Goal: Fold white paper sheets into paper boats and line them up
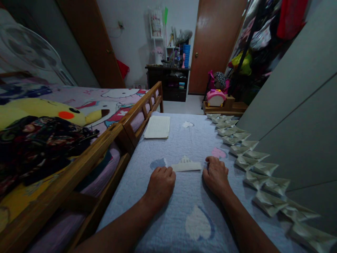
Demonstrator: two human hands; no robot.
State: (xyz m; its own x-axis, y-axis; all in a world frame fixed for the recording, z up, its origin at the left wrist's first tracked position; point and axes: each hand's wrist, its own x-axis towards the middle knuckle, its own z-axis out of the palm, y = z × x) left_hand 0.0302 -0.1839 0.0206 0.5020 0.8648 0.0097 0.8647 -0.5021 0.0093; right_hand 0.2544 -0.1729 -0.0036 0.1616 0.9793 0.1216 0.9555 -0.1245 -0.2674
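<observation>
On the light blue quilted bedcover [163, 232] lies a narrow strip of folded white paper [186, 167], crosswise in front of me. My left hand [161, 184] is at its left end, fingers curled down and closed against the paper; the fingertips are hidden. Just past the strip's right end rests my right hand [216, 175], loosely bent, thumb and forefinger apart, with a small gap to the paper. Farther off to the left is a stack of white paper sheets [157, 127]. Along the right side runs a double row of folded paper pieces [263, 181], several of them.
A wooden bed rail [105, 140] borders the left side, with a yellow plush toy [44, 110] and dark clothing [44, 147] beyond it. A pale cabinet [297, 140] walls the right. Past the bed's far end stand a dark low cabinet [173, 95] and a pink toy case [216, 98].
</observation>
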